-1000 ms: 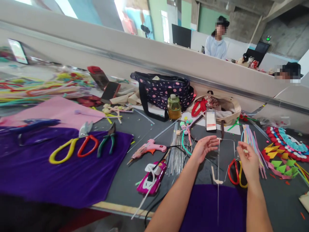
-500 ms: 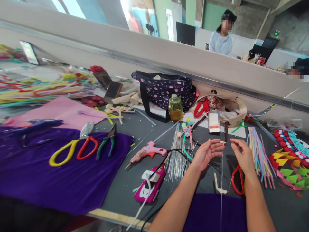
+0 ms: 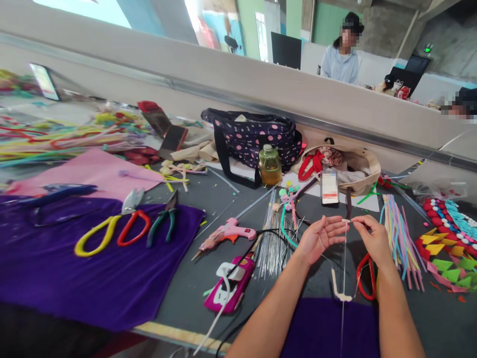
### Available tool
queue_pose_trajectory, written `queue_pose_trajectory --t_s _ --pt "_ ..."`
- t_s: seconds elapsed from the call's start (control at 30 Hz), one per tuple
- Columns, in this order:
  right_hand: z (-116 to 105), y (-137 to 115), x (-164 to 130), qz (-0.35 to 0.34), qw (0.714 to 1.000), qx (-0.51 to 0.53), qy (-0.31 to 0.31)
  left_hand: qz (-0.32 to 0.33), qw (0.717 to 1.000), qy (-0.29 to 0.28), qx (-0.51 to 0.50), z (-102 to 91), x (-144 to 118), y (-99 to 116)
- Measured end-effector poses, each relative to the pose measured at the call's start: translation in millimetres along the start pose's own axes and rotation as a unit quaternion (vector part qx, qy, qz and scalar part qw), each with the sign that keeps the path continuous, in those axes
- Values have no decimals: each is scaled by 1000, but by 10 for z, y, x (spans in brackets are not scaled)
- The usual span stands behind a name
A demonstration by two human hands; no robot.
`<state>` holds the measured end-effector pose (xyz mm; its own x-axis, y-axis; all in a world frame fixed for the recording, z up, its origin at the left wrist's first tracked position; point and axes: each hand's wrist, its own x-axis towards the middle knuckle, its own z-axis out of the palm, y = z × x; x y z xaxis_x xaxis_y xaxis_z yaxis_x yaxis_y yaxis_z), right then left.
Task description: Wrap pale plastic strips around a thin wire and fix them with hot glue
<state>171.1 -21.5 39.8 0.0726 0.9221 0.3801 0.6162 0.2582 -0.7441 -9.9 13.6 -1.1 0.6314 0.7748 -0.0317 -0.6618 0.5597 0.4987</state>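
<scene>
My left hand [image 3: 322,237] is palm up with its fingers stretched out, their tips by a small cream fuzzy piece [image 3: 346,221]. On the other side of that piece my right hand [image 3: 370,238] pinches a thin wire, thumb against forefinger. A pale straight strand [image 3: 344,263] runs down from the cream piece toward me. Lower down, a bent cream-wrapped wire [image 3: 337,291] lies near this strand. Red-handled scissors [image 3: 365,278] rest partly hidden behind my right forearm. Purple cloth [image 3: 331,323] spreads below, between my forearms.
Left of my hands are a pink glue gun [image 3: 227,232], a magenta device [image 3: 231,288] with cables, and bundled wires [image 3: 272,253]. Pliers [image 3: 164,219] and scissors [image 3: 128,219] lie on purple cloth. A jar [image 3: 270,166], bags and a phone [image 3: 330,188] stand behind. Pipe cleaners [image 3: 400,233] lie right.
My right fingertips have moved left, closer to the cream piece, so less wire shows between them. My left hand has barely moved.
</scene>
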Motion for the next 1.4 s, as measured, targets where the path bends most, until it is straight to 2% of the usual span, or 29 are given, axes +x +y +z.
queue_pose_trajectory --t_s 0.13,0.27,0.37,0.47,0.57,0.63,0.73,1.1,1.4 --pt "-5 12 -6 7 1000 4 -1 35 999 21 36 18 -1 3" --pt "-4 2 -11 16 1000 7 -4 97 984 68 131 57 -6 5" --pt "-3 -16 -12 18 1000 12 -9 145 956 111 228 81 -9 2" --pt "-1 -30 -9 13 1000 18 -6 202 915 138 322 84 -4 5" --pt "2 -38 -5 13 1000 24 0 244 877 140 389 71 10 13" --pt "6 -40 -4 12 1000 27 3 251 866 137 411 58 25 12" --pt "15 -31 -2 10 999 33 4 241 864 135 421 40 52 -4" --pt "60 62 3 26 999 24 16 201 891 116 389 2 133 -62" --pt "84 106 5 36 999 27 13 190 897 113 383 -11 135 -46"
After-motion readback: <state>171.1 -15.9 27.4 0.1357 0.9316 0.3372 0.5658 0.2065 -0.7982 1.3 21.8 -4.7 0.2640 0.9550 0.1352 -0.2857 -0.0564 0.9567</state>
